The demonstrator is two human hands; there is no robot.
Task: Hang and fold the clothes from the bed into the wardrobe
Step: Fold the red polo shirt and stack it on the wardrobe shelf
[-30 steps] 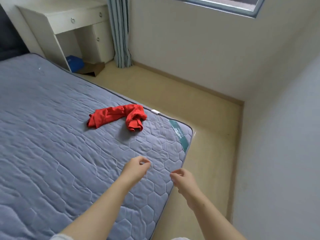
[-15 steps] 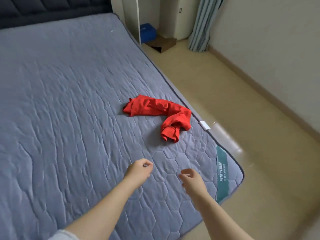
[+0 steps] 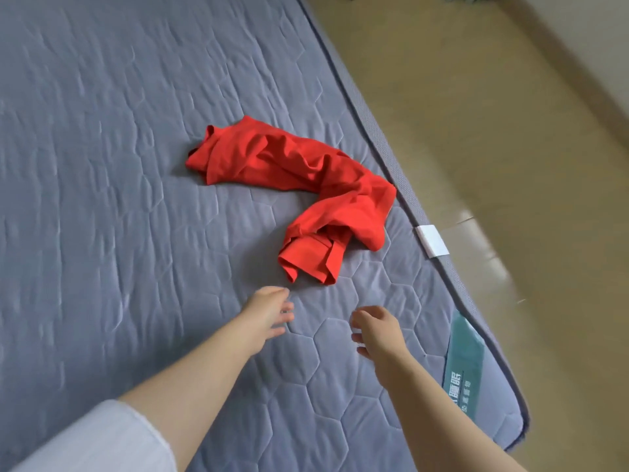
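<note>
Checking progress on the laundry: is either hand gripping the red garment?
No, the left hand and right hand are both open and empty, just short of the red garment on the mattress.

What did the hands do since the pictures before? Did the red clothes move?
The left hand and right hand moved forward, closer to the red garment; the left hand's fingers uncurled. Nothing was grabbed. The red garment stayed crumpled in the same spot on the mattress.

We are noting matt, quilted grey cloth covering the bed point(image 3: 102, 165), a creased, matt red cloth garment point(image 3: 292, 172), a satiny teal label point(image 3: 464, 362) and a smooth, faintly glossy floor point(image 3: 493, 131) reflecting light.
</note>
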